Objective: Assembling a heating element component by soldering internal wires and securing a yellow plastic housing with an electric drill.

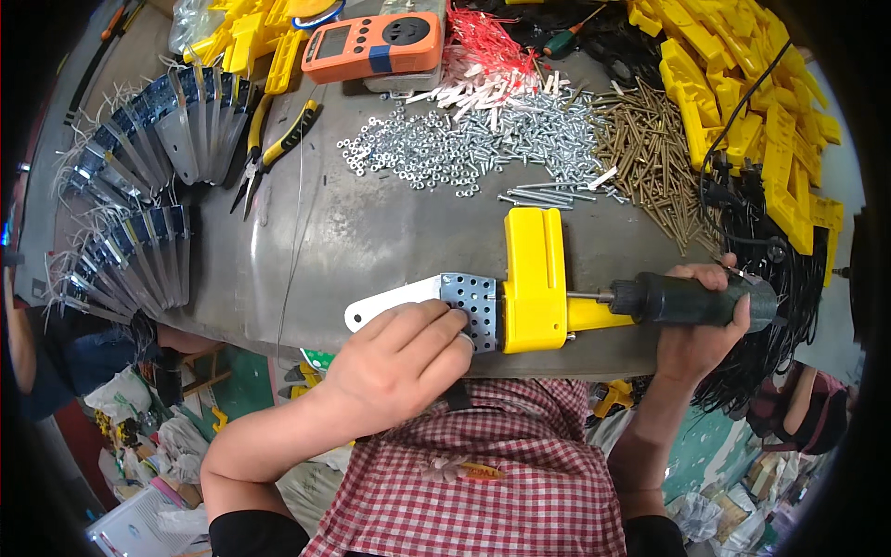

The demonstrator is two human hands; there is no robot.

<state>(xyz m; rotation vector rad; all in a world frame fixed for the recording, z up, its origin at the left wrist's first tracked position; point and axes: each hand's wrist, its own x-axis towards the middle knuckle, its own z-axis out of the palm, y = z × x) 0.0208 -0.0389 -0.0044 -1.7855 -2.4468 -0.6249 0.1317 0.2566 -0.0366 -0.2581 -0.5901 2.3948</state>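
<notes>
My left hand (399,360) is closed on a metal bracket (473,295) with a blue-grey perforated end and a smooth pale tongue. The perforated end butts against a yellow plastic housing (536,265), which lies on the worktable near its front edge. From the right, my right hand (698,342) grips a dark electric screwdriver (682,299) held level. Its thin bit points left and reaches the housing's right side, above a yellow arm of the same part. The bit's very tip is hidden.
Beyond the housing lie heaps of nuts (408,148), silver screws (548,135) and brass-coloured screws (650,153). Pliers (269,148) and fanned metal brackets (153,251) are on the left. An orange multimeter (373,46) sits at the back, yellow housings (742,84) at the right.
</notes>
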